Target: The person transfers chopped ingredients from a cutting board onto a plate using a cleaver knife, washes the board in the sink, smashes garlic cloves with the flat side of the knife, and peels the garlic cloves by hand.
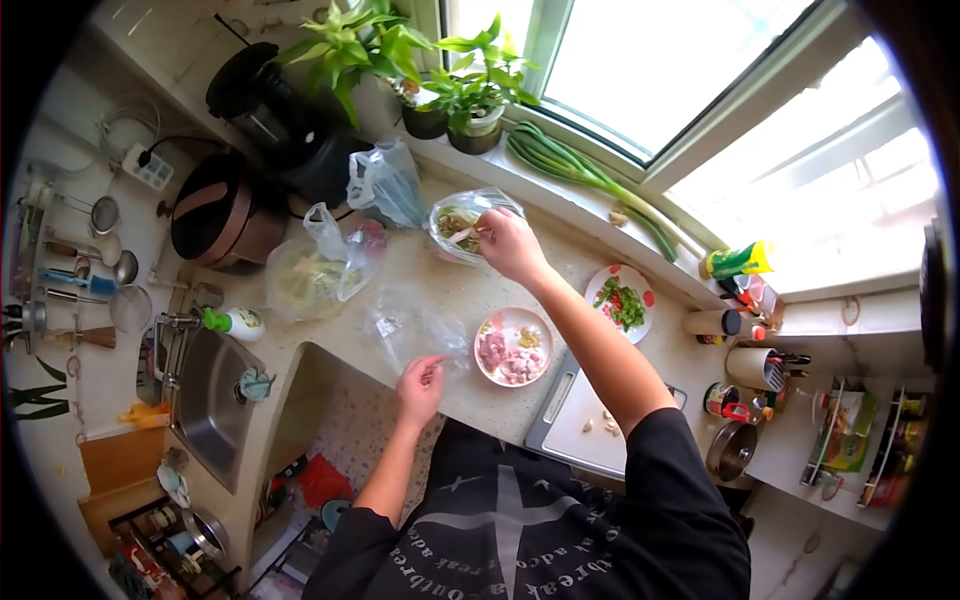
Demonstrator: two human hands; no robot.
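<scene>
My right hand reaches over a bag-lined container that holds greenish and brown scraps. Its fingers are pinched together, and whatever is between them is hidden. A pale piece lies among the scraps by the fingertips. My left hand is at the counter's front edge, next to a crumpled clear plastic bag. Its fingers are closed, with something small and pale possibly at the tips. Between the hands sits a pink-rimmed plate with cut raw meat and chopped garlic or ginger.
A white cutting board bears a few garlic cloves. Behind it stands a plate of chopped green and red peppers. More plastic bags lie on the left, near the sink. Scallions rest on the windowsill beside potted plants.
</scene>
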